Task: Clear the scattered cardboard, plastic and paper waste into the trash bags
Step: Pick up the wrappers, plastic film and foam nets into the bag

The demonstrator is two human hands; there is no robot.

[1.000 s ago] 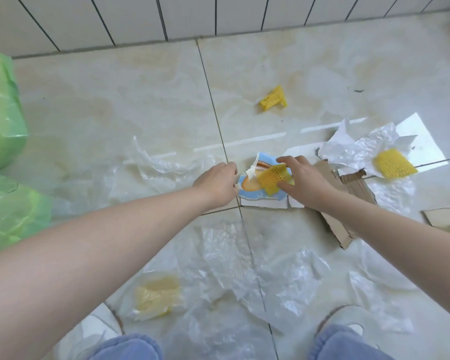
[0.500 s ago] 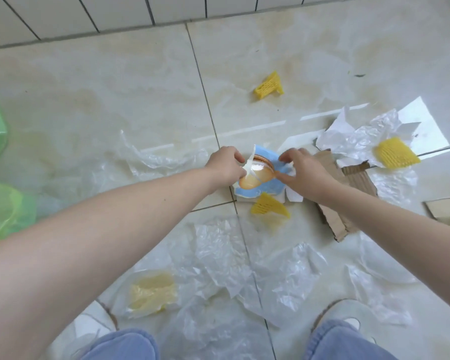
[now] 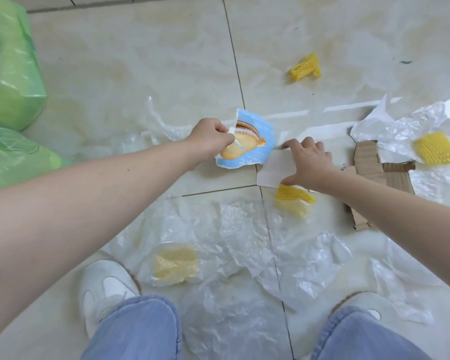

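Note:
My left hand (image 3: 211, 136) pinches a torn blue piece of printed card (image 3: 255, 141) with a biscuit picture, lifted a little off the tiled floor. My right hand (image 3: 309, 159) rests with spread fingers on a white card piece (image 3: 273, 170) lying flat. A yellow foam net (image 3: 294, 196) lies just below that hand. Brown cardboard scraps (image 3: 369, 162) lie to its right. Crumpled clear plastic sheets (image 3: 244, 229) cover the floor in front of my feet. Green trash bags (image 3: 8, 74) stand at the far left.
More yellow foam nets lie about: one far back (image 3: 305, 67), one on white paper at the right (image 3: 438, 149), one under clear plastic (image 3: 176, 263) near my left shoe (image 3: 104, 287). A tiled wall base runs along the top edge.
My left hand has lifted the blue card piece away to the left. My right hand let go of it and now lies on the white card. The view moved closer and leftward.

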